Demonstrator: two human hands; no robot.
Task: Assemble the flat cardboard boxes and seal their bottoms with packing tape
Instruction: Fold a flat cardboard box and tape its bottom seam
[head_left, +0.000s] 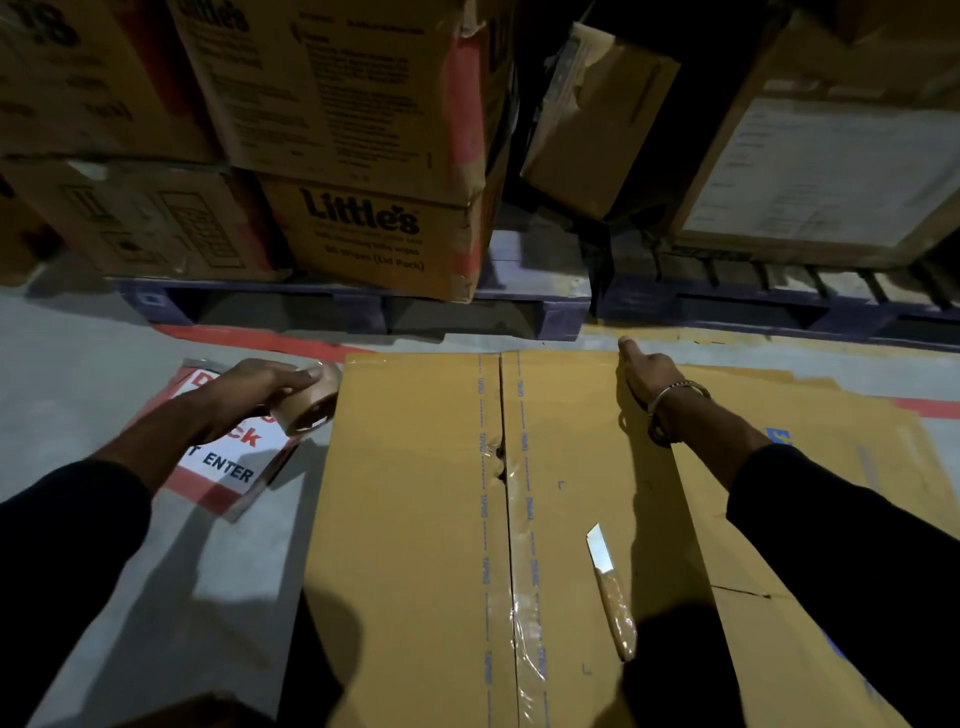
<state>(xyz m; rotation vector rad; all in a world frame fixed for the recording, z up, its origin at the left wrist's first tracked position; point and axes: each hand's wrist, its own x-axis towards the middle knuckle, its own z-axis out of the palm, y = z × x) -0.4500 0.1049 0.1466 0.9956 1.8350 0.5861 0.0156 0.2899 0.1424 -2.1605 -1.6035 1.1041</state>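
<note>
1. Your left hand (260, 387) is curled round the roll of packing tape (306, 400), holding it just off the left edge of the cardboard box (415, 519), above the floor sign (228, 457) with red and white print that reads "ENTER".
2. Your right hand (649, 379) rests on the far right part of the box top — one finger points straight toward the far edge, while the others fold under the palm where you cannot tell whether they hold anything. A metal bangle (675, 397) sits on that wrist.
3. The box lies directly in front of you on the grey floor, its two flaps meeting in a centre seam (506, 519) covered by clear tape, wrinkled near you and torn open partway along.
4. A knife (610, 587) with a wooden handle lies on the right flap, blade pointing away from you.
5. To the right, partly under the box, flat cardboard sheets (831, 493) are spread on the floor.
6. Beyond the box, purple pallets (545, 306) carry stacked cartons (363, 234) — one printed "Little's".
</note>
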